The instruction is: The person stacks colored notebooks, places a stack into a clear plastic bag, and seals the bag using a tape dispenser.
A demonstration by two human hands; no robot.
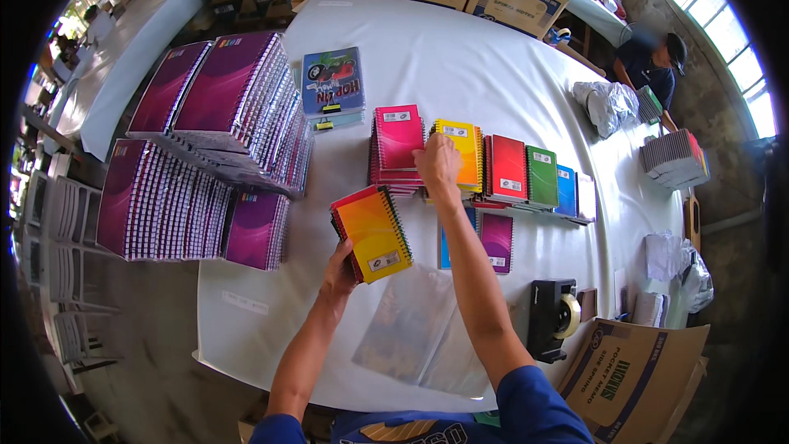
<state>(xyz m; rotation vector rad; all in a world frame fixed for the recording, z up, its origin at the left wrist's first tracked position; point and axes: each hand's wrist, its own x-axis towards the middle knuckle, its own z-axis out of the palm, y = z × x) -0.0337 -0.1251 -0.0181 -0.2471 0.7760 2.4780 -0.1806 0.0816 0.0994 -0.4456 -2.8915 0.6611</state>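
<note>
My left hand point(339, 270) grips a small bundle of spiral notebooks at its left edge. A yellow notebook point(374, 234) is on top, with a red one showing beneath, and the bundle is tilted above the table. My right hand point(440, 166) is at the row of stacks, its fingers curled between the pink notebooks point(400, 136) and the yellow notebook stack point(470, 160). What its fingertips grip is hidden. Right of these stand stacks of red point(508, 166), green point(542, 174) and blue notebooks point(566, 189). A purple notebook point(496, 238) lies partly behind my right forearm.
Tall stacks of purple spiral notebooks point(215, 99) stand at the left. Clear plastic sleeves point(407, 325) lie in front of me. A tape dispenser point(549, 321) and an open carton point(629, 370) are at the right. Another person point(649, 66) works at the far right.
</note>
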